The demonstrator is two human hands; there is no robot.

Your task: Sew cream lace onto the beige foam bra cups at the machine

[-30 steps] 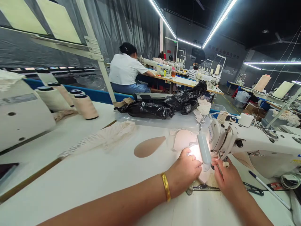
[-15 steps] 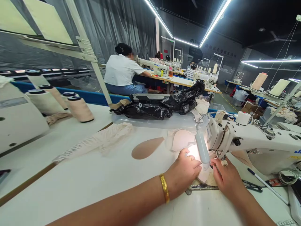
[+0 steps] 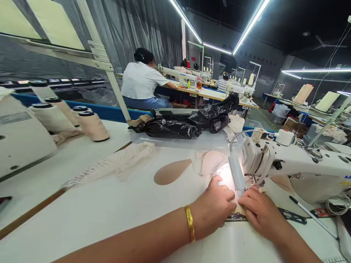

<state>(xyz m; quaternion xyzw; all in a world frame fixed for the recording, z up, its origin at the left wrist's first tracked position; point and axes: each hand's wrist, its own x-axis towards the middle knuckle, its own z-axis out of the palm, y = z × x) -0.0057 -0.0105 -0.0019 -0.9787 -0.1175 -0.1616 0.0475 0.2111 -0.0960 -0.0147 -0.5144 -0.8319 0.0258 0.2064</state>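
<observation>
Under the lit lamp (image 3: 236, 174) of a white sewing machine (image 3: 307, 160), a pale pink fabric piece (image 3: 226, 174) lies at the needle area, partly washed out by the light. My left hand (image 3: 215, 205), with a gold bangle on the wrist, grips its near left part with curled fingers. On the other side, my right hand (image 3: 264, 210) pinches the fabric's right edge close to the presser foot, which is mostly hidden. Just beyond, a pale moulded bra cup (image 3: 212, 162) rests on the table. A tan teardrop-shaped pad (image 3: 171, 172) lies to the left.
Black plastic bags (image 3: 170, 128) lie behind the work area. Sheer white fabric (image 3: 117, 164) stretches across the table at left, near thread cones (image 3: 93, 126). Thread snips (image 3: 292, 215) and a pen (image 3: 312, 217) lie at right. A co-worker (image 3: 144, 82) sits at another machine ahead.
My right hand has moved left and its fingers have come together at the fabric's edge, nearer my left hand. My left hand has shifted only slightly.
</observation>
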